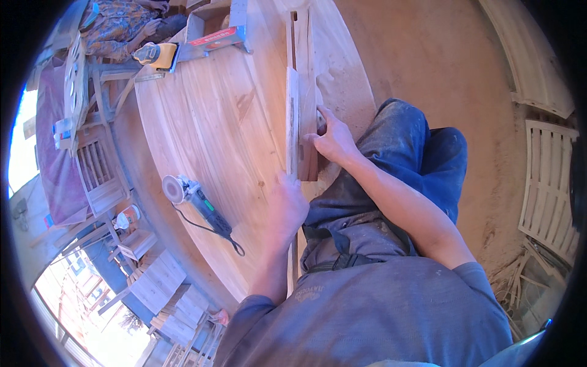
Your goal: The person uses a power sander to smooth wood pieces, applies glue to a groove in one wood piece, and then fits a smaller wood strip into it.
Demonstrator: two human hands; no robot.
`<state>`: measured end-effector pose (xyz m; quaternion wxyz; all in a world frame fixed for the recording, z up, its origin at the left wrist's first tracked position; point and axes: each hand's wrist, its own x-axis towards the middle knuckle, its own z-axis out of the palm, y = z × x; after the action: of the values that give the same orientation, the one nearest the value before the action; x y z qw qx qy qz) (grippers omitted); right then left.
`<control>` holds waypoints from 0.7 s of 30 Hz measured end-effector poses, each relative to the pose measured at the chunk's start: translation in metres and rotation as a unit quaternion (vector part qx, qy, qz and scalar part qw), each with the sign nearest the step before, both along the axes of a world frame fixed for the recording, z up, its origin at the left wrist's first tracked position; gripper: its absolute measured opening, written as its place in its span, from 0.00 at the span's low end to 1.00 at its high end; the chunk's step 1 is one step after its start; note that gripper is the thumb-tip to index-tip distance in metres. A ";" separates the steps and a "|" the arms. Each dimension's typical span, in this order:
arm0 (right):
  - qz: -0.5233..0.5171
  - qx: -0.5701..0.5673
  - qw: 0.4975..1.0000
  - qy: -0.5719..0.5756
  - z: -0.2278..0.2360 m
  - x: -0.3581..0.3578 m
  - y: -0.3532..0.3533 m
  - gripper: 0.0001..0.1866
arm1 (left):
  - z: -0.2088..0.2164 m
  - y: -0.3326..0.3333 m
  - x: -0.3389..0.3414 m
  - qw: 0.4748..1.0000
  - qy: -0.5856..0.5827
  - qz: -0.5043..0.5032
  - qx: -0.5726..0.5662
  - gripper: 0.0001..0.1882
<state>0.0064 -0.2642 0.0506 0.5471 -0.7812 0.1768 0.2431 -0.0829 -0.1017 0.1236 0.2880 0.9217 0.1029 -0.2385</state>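
Observation:
A long, narrow wooden strip (292,128) stands along a slotted wooden piece (304,49) on the large wooden tabletop (208,116). My left hand (289,199) is closed at the strip's near end, its fingers slightly blurred. Further along, my right hand (335,139) grips the right side of the slotted piece, with thumb and forefinger bent around a dark spot in the wood. What lies under its fingertips is partly hidden. On the tabletop to the left rests an angle grinder (199,205) with a round disc and a black cord.
At the far edge sit a yellow sander (160,56) and an open box (217,33) with a red label. Another person (122,27) is at the upper left. Slatted wooden panels (550,177) lie to the right, and stacked boards (159,281) at the lower left.

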 end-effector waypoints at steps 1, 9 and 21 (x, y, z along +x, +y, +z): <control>0.000 0.000 1.000 0.000 0.000 0.000 0.000 0.49 | 0.001 -0.003 0.000 1.000 0.006 0.004 0.004 0.12; -0.010 0.041 0.999 -0.019 -0.014 -0.003 -0.002 0.48 | -0.007 -0.017 0.021 0.999 -0.013 0.011 0.050 0.12; -0.005 0.028 0.998 -0.047 -0.020 -0.002 -0.005 0.49 | 0.008 -0.026 0.020 0.992 0.047 -0.036 0.112 0.14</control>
<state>0.0047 -0.2696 0.0309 0.5780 -0.7751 0.1475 0.2083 -0.0634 -0.1276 0.1312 0.1689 0.9391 0.1088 -0.2788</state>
